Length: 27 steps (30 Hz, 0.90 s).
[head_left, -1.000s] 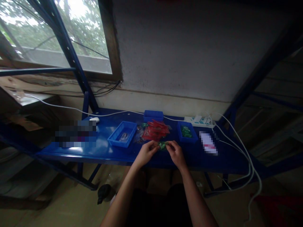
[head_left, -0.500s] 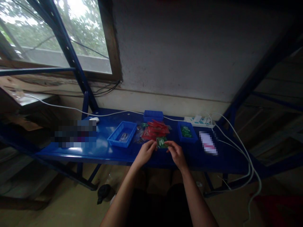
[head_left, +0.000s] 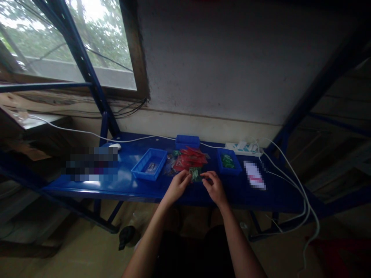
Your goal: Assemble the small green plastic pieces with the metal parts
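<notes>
A small green packet with pale markings (head_left: pixel 195 174) is held up between my two hands near the table's front edge. My left hand (head_left: pixel 180 183) is closed, thumb and fingers pinching the packet's left side. My right hand (head_left: pixel 213 186) is closed too, its fingertips on the packet's right edge. Just behind lies a heap of red packets (head_left: pixel 189 158), with clear plastic bags (head_left: pixel 170 166) along its left side. To the right, a blue bin (head_left: pixel 236 167) holds green pieces (head_left: pixel 227 161). A second blue bin (head_left: pixel 137 170) on the left holds small clear items (head_left: pixel 151 167).
Another blue bin (head_left: pixel 188 140) stands at the back of the blue table (head_left: pixel 116 187). A white power strip (head_left: pixel 243 148) with trailing cables lies at the back right. A blurred white object (head_left: pixel 254 175) is at the right, and a white mouse-shaped thing (head_left: pixel 115 146) at the left.
The green packet has shifted slightly left and tilted more upright. My right-hand fingers have moved from over its face to its right edge. The left hand has barely moved.
</notes>
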### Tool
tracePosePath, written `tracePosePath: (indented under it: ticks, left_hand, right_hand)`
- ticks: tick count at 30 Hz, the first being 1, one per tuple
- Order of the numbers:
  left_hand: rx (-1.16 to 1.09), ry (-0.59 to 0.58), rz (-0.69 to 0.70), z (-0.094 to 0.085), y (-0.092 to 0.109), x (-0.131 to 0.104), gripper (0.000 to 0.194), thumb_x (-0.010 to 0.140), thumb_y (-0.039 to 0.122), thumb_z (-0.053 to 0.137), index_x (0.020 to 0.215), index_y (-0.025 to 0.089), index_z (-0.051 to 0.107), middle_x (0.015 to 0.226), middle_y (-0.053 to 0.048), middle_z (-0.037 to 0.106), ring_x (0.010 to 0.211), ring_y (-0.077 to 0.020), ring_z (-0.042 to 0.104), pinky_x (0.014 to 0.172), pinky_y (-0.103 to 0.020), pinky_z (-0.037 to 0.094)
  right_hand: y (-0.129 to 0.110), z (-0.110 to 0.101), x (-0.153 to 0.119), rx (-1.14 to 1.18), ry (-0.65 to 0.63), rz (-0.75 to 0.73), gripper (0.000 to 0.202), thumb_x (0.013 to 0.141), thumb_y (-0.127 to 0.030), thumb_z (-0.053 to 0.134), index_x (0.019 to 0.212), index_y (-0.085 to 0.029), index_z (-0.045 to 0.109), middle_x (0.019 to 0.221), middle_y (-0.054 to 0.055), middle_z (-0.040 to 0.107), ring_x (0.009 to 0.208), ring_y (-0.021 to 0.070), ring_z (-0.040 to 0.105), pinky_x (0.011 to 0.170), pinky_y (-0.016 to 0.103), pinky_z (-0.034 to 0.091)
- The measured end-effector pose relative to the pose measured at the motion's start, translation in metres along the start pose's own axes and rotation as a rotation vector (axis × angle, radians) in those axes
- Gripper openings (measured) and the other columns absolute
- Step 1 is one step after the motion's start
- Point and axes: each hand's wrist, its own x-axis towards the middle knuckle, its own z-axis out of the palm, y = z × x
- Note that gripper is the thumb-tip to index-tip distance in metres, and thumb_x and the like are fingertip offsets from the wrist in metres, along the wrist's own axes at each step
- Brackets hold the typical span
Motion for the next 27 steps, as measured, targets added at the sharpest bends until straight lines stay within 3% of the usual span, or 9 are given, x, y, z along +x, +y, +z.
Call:
tracePosePath:
  ticks: [5,8,10,13,18,21,23,27]
  left_hand:
    - [0.006,-0.014,0.035,0.0,-0.003,0.0,0.026,0.088,0.04,0.048,0.081,0.016,0.055,0.072,0.0,0.058,0.068,-0.0135,0.053,0.065,-0.024,0.044]
    - [0.016,-0.057,0.123,0.0,0.0,-0.002,0.027,0.088,0.038,0.049,0.094,0.016,0.062,0.096,-0.006,0.065,0.091,-0.0182,0.059,0.085,-0.029,0.046]
    - [0.026,-0.095,0.187,0.0,0.003,-0.003,0.028,0.088,0.037,0.05,0.102,0.017,0.065,0.113,-0.008,0.063,0.107,-0.021,0.056,0.096,-0.032,0.042]
    - [0.045,-0.145,0.223,-0.002,0.005,-0.005,0.029,0.089,0.035,0.051,0.106,0.019,0.067,0.119,-0.01,0.06,0.113,-0.0228,0.054,0.101,-0.036,0.04]
    - [0.035,-0.141,0.238,-0.002,0.0,-0.004,0.024,0.087,0.031,0.053,0.1,0.019,0.07,0.117,-0.01,0.06,0.111,-0.0227,0.056,0.099,-0.035,0.042]
    - [-0.039,-0.013,0.131,0.0,-0.005,-0.001,0.027,0.083,0.032,0.057,0.104,0.017,0.065,0.107,-0.009,0.063,0.097,-0.02,0.061,0.086,-0.032,0.049]
    - [-0.083,0.011,0.04,0.002,-0.007,0.001,0.032,0.08,0.033,0.059,0.106,0.015,0.061,0.093,-0.007,0.065,0.082,-0.0173,0.062,0.075,-0.029,0.05]
    - [-0.049,-0.037,-0.017,0.003,-0.005,0.0,0.022,0.077,0.034,0.061,0.084,0.013,0.06,0.072,-0.001,0.062,0.065,-0.013,0.056,0.063,-0.023,0.044]
  right_hand:
    - [-0.002,0.001,0.0,-0.012,-0.068,-0.031,0.021,0.083,-0.025,0.05,0.093,-0.021,0.068,0.091,0.006,0.067,0.085,0.0187,0.063,0.07,0.028,0.05]
    - [-0.005,0.001,-0.001,0.021,-0.11,-0.012,0.023,0.085,-0.032,0.051,0.095,-0.021,0.068,0.096,0.007,0.069,0.089,0.0206,0.064,0.072,0.029,0.05]
    - [-0.008,0.001,-0.002,0.041,-0.162,0.015,0.025,0.085,-0.037,0.052,0.095,-0.021,0.069,0.091,0.006,0.071,0.084,0.0212,0.065,0.07,0.029,0.05]
    - [-0.01,0.0,-0.003,0.067,-0.204,0.051,0.028,0.085,-0.042,0.053,0.094,-0.02,0.069,0.083,0.004,0.071,0.077,0.0209,0.065,0.067,0.029,0.049]
    - [-0.007,-0.002,-0.003,0.063,-0.178,0.084,0.03,0.085,-0.043,0.049,0.081,-0.018,0.066,0.069,0.002,0.064,0.065,0.0168,0.058,0.059,0.025,0.044]
    - [-0.004,-0.002,-0.003,0.073,-0.149,0.097,0.027,0.084,-0.041,0.049,0.074,-0.018,0.061,0.063,0.0,0.058,0.06,0.0145,0.053,0.056,0.024,0.041]
    - [-0.003,-0.002,-0.002,0.108,-0.136,0.109,0.026,0.084,-0.04,0.048,0.074,-0.018,0.06,0.063,-0.001,0.056,0.059,0.014,0.051,0.056,0.024,0.04]
    - [-0.006,-0.001,-0.002,0.101,-0.114,0.113,0.024,0.082,-0.039,0.05,0.075,-0.019,0.061,0.065,0.0,0.057,0.061,0.0145,0.052,0.058,0.024,0.041]
